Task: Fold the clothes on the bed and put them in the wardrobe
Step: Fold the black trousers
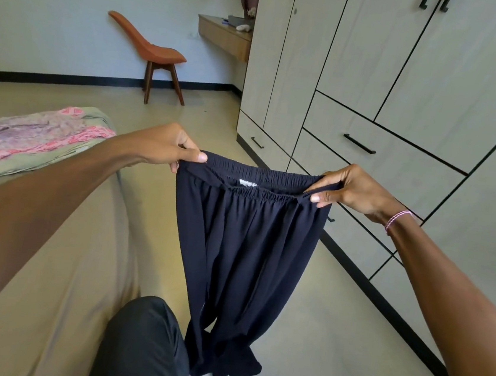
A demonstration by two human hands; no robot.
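The person is holding a pair of dark navy, crinkled-fabric trousers with an elastic waistband (249, 249) in the air at the centre of view. The legs are hanging toward 6 o'clock over the pale floor (316, 334). The left hand (165, 144) is pinching the waistband's end at 10 o'clock between thumb and fingers. The right hand (354, 190) is pinching the other end at 2 o'clock.

The fold looks to be only beginning, with the garment being spread and squared. The next move probably calls for bringing the two hands together so that one leg lies on the other, or for lowering the trousers flat onto the bed. Both pinches need to hold while the bunched hems straighten.

The bed in its tan sheet (62, 259) is running from 9 to 7 o'clock, with a pink-and-green patterned cloth (29, 144) lying on it at 9. The pale wood-grain wardrobe with black handles (407, 82) is standing from 12 to 4 o'clock, every door and drawer closed, so one will need opening. An orange chair on wooden legs (157, 50) is standing at 11.
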